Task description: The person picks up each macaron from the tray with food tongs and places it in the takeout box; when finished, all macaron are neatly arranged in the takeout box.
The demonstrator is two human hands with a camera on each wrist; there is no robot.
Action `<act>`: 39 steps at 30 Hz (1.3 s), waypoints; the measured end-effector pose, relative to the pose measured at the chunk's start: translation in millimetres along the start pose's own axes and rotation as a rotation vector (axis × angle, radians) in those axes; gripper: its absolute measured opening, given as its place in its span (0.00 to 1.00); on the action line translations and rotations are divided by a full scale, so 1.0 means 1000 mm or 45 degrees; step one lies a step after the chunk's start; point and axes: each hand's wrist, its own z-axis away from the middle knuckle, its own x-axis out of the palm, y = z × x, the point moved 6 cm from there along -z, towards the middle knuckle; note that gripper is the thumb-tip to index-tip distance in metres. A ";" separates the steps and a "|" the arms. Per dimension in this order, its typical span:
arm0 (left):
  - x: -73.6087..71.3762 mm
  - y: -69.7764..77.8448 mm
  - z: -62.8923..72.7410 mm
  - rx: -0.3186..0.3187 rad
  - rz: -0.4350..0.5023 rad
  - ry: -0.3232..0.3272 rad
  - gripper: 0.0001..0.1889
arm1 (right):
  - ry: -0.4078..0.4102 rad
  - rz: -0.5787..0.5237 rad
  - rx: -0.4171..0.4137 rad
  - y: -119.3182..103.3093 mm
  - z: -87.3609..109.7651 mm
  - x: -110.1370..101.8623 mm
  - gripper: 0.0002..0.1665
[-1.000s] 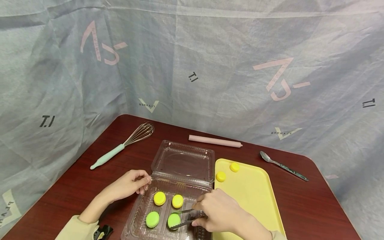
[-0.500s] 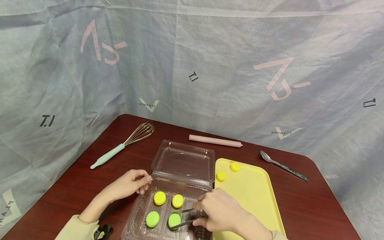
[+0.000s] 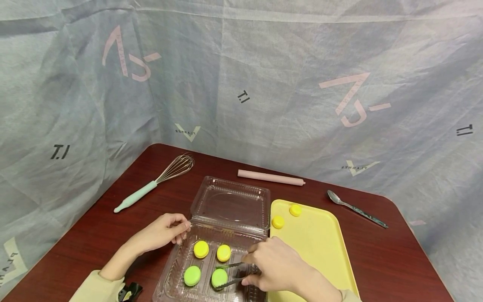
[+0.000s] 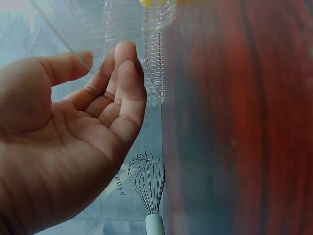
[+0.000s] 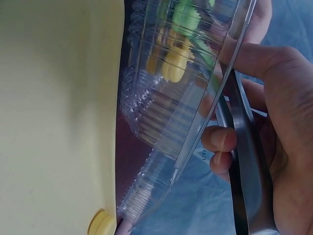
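A clear plastic clamshell container (image 3: 177,262) lies open on the table, its lid (image 3: 230,205) folded back. In its base sit two yellow macarons (image 3: 201,249) (image 3: 224,253) and two green macarons (image 3: 192,275) (image 3: 219,277). My right hand (image 3: 275,264) grips metal tongs (image 3: 231,274), whose tips straddle the right green macaron. In the right wrist view the tongs (image 5: 244,161) run along the container wall (image 5: 161,122). My left hand (image 3: 166,228) rests its fingertips on the container's far left corner; the left wrist view shows loosely bent fingers (image 4: 128,63) against the plastic edge (image 4: 154,73).
A yellow tray (image 3: 320,251) lies right of the container with two yellow macarons (image 3: 277,222) (image 3: 295,209) at its far left corner. Behind lie a whisk (image 3: 158,180), a pink rolling pin (image 3: 271,177) and a spoon (image 3: 354,207). Grey cloth walls surround the table.
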 end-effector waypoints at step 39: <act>0.000 0.003 0.001 0.018 -0.026 0.000 0.11 | 0.051 -0.157 0.176 0.026 0.016 -0.025 0.25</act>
